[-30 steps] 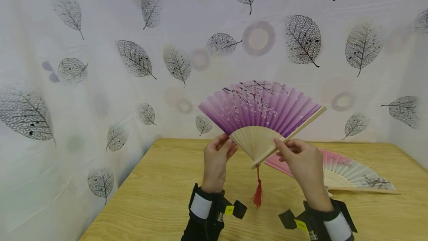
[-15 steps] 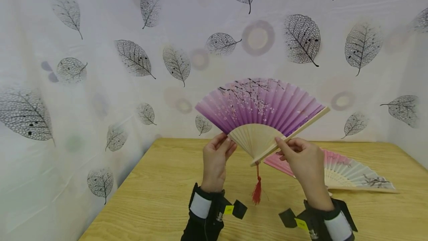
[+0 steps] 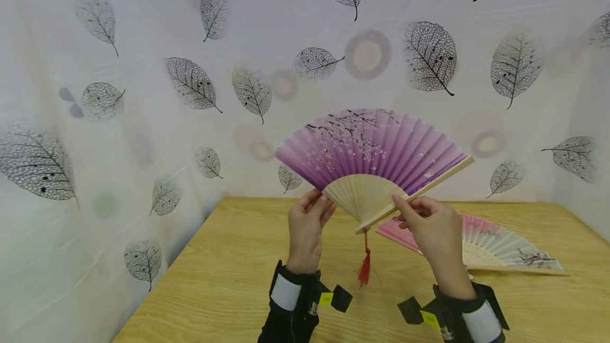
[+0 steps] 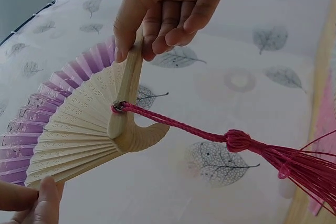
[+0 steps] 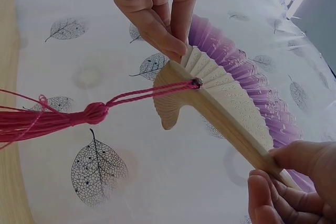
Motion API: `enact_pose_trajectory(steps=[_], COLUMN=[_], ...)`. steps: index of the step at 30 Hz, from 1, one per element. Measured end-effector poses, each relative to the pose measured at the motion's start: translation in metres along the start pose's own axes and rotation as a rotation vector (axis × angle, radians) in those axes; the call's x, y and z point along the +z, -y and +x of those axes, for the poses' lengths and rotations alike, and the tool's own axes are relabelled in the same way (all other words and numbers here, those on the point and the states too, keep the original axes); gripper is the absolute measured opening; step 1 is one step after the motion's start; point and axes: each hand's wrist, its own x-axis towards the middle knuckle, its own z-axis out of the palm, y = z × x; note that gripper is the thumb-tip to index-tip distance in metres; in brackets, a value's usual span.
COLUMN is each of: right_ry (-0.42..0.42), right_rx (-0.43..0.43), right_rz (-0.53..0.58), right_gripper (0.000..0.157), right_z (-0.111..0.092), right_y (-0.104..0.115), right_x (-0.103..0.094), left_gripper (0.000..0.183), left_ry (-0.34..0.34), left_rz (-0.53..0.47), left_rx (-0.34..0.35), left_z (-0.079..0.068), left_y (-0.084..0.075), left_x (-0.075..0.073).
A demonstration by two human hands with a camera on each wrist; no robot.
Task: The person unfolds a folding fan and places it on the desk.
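Note:
Between my hands a purple folding fan point(image 3: 371, 147) with a blossom print is spread and held upright above the table. My left hand point(image 3: 307, 234) pinches its left outer edge where the pale ribs meet the purple leaf. My right hand point(image 3: 436, 237) grips the right guard stick, thumb on the near side. A red tassel point(image 3: 364, 266) hangs from the pivot. The left wrist view shows the ribs point(image 4: 79, 114) with small cut-out patterns, and the tassel cord point(image 4: 178, 124) looped at the pivot. In the right wrist view the thick guard stick point(image 5: 231, 129) lies between thumb and fingers.
A second folding fan point(image 3: 500, 247), pink and white, lies spread on the wooden table point(image 3: 214, 279) at the right, partly hidden behind my right hand. A white curtain point(image 3: 286, 9) with leaf prints hangs behind and at the left.
The purple fan has spread a little wider and risen slightly, its left edge moving left and its right edge right. Both hands keep their hold.

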Motion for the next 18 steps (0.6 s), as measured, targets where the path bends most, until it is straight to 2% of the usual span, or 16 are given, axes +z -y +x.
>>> enact_pose_trajectory(steps=[18], right_ry=[0.007], right_rx=[0.011], right_rz=[-0.013], right_gripper=[0.049], right_z=[0.0014], right_y=[-0.0001], right_x=[-0.0009], left_gripper=[0.030], left_ry=[-0.027], left_rz=[-0.053], left_rx=[0.026], left_z=[0.0001], left_y=[-0.0003], left_x=[0.0000])
